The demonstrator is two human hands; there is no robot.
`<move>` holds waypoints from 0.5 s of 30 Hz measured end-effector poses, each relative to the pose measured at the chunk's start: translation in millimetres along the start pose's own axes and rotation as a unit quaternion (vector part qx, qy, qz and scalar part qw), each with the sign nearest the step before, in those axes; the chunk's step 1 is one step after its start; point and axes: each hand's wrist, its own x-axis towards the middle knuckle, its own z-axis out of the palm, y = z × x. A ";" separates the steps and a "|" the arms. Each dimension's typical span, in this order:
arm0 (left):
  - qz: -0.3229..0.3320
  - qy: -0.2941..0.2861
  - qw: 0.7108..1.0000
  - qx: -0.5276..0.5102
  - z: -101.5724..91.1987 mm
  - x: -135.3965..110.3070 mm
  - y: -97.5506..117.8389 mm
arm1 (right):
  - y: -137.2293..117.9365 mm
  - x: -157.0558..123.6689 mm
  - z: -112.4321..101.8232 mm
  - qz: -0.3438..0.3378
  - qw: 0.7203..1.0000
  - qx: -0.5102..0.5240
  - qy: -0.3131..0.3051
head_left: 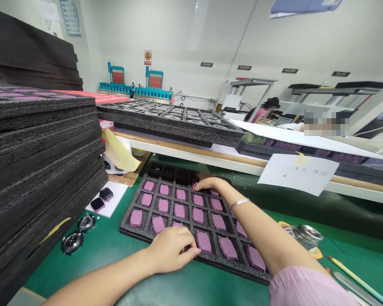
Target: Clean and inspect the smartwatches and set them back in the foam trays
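Note:
A black foam tray (127, 227) lies on the green table, with purple watch cases (179, 211) in rows of its pockets. My left hand (174, 250) rests at the tray's near edge, fingers bent over the rim and thumb beside it, partly covering one watch case. Stretched across the tray, my right hand (209, 183) is at the far rows under the shelf. Its fingers close around a purple watch case (194, 185) by a pocket; the fingertips are partly hidden. Several far-left pockets (169, 174) look dark, without purple cases.
Stacked foam trays (44, 140) rise at the left. Beside them lie two watch bodies on white paper (115, 206) and round watch parts (72, 242). A shelf (191, 155) with another tray (178, 121) spans behind. To the right are a glass jar (308, 236) and a yellow pencil-like tool (354, 274).

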 end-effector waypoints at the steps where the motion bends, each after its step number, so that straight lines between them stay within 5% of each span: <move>1: -0.001 -0.002 1.000 -0.010 -1.2 -0.3 0.4 | -1.5 -1.9 -0.2 0.003 1.000 0.011 0.010; 6: -0.022 -0.001 0.996 -0.088 -4.4 0.0 1.9 | -9.3 -25.9 -7.5 -0.014 0.992 0.073 0.106; 10: -0.089 0.049 0.974 -0.202 -10.0 6.9 2.1 | -30.7 -78.4 -13.6 -0.077 0.963 0.141 0.215; 14: -0.137 0.097 0.917 -0.362 -30.6 14.9 18.8 | -61.3 -147.8 -18.1 -0.161 0.912 0.217 0.307; 15: -0.141 0.089 0.875 -0.455 -37.1 16.1 26.9 | -67.7 -162.7 -19.1 -0.187 0.893 0.246 0.328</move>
